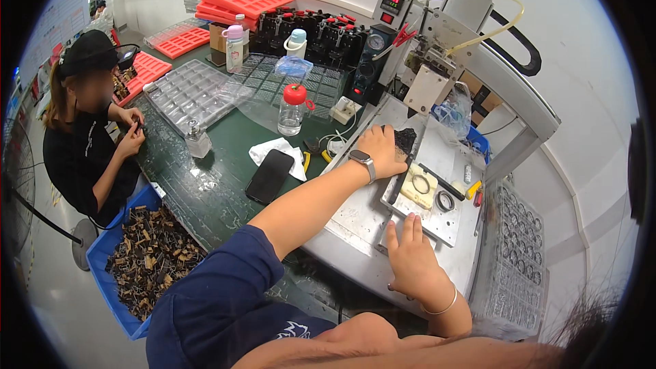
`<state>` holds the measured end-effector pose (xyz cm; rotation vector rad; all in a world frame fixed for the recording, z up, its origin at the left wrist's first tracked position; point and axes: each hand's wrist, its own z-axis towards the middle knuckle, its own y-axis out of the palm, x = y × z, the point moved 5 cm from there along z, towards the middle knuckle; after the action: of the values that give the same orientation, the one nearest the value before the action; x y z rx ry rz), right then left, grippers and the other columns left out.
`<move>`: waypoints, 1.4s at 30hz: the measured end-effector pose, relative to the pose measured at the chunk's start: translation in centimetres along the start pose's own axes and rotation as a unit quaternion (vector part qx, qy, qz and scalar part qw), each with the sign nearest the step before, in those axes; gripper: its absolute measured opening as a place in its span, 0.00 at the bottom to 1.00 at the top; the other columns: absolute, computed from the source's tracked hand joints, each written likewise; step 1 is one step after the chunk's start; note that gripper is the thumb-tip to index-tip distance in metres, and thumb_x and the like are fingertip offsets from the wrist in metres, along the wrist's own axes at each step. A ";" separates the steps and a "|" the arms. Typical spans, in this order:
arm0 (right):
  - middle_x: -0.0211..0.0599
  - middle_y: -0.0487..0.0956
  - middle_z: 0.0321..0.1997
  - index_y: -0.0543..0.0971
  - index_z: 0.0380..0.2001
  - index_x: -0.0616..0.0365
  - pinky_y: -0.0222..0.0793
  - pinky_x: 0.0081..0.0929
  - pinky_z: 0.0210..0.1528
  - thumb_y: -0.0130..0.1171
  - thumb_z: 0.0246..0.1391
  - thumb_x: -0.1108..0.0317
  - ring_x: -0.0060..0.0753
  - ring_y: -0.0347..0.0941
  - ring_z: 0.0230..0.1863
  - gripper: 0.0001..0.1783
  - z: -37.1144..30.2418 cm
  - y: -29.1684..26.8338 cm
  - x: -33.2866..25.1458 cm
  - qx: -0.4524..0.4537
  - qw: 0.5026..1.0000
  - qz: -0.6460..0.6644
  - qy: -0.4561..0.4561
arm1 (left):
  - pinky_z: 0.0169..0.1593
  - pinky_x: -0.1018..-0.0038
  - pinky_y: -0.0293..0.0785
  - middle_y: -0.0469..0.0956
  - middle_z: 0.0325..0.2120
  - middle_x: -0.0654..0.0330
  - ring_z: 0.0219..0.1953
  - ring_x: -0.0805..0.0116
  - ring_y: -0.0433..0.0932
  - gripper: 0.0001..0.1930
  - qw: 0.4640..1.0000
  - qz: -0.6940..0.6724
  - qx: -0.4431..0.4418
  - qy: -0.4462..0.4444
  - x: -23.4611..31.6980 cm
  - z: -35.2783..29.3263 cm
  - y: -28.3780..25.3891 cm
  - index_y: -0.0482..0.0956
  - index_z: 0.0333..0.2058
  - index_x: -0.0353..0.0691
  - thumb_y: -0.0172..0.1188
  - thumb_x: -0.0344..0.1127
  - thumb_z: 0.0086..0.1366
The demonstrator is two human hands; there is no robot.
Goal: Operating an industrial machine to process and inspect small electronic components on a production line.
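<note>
My left hand [383,152], with a watch on its wrist, reaches onto the bed of a bench machine. Its fingers bend down beside a black, rough-looking lump [404,139]; their tips are partly hidden, so any grip does not show. Stretched out and apart, the fingers of my right hand [415,260] lie at the near edge of a metal plate [443,234]. On that plate sits a cream block [411,195] with a thin ring [421,183] on it. A dark ring [445,201] lies just right of the block. A black bar runs along the plate's far side.
The machine head [427,85] hangs over the bed. A tray of rings [516,253] stands at right. On the green table are a phone [270,176], a red-lidded bottle [292,111] and a glass bottle [197,141]. A co-worker sits left, behind a blue bin [102,249] of small parts.
</note>
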<state>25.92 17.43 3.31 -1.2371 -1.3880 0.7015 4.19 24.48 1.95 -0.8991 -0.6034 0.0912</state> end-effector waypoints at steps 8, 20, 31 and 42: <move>0.85 0.54 0.62 0.57 0.63 0.75 0.63 0.44 0.59 0.61 0.38 0.68 0.76 0.53 0.66 0.47 0.2 0.3 0.3 -0.010 1.000 -0.007 -0.019 | 0.50 0.59 0.71 0.71 0.42 0.43 0.46 0.47 0.73 0.41 1.000 0.008 -0.015 -0.007 -0.4 0.3 0.4 0.66 0.47 0.30 0.70 0.54 0.40; 0.81 0.54 0.63 0.56 0.63 0.72 0.59 0.44 0.64 0.74 0.28 0.59 0.72 0.53 0.67 0.59 0.0 0.3 0.5 -0.007 1.000 -0.019 0.007 | 0.58 0.62 0.67 0.69 0.48 0.32 0.53 0.41 0.70 0.51 0.987 -0.142 -0.017 -0.070 -1.0 1.2 0.0 0.58 0.53 0.21 0.73 0.52 0.39; 0.81 0.54 0.63 0.57 0.64 0.72 0.60 0.45 0.61 0.58 0.41 0.66 0.72 0.53 0.67 0.45 0.1 0.0 0.4 -0.020 1.000 -0.023 -0.007 | 0.41 0.70 0.74 0.73 0.40 0.50 0.39 0.64 0.74 0.44 0.800 -0.504 -0.022 -0.324 -6.2 3.5 3.6 0.61 0.48 0.24 0.73 0.50 0.42; 0.85 0.50 0.63 0.54 0.63 0.73 0.57 0.45 0.66 0.78 0.24 0.52 0.77 0.47 0.68 0.65 0.4 -1.3 0.0 -0.082 0.995 0.062 -0.020 | 0.50 0.57 0.74 0.72 0.45 0.37 0.47 0.44 0.76 0.46 0.992 0.083 -0.082 -0.055 -2.1 -0.2 0.7 0.60 0.54 0.30 0.69 0.54 0.43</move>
<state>25.21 17.18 4.39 -1.4547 -1.4329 0.7115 2.69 24.09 0.33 -1.1075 -0.6447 0.2446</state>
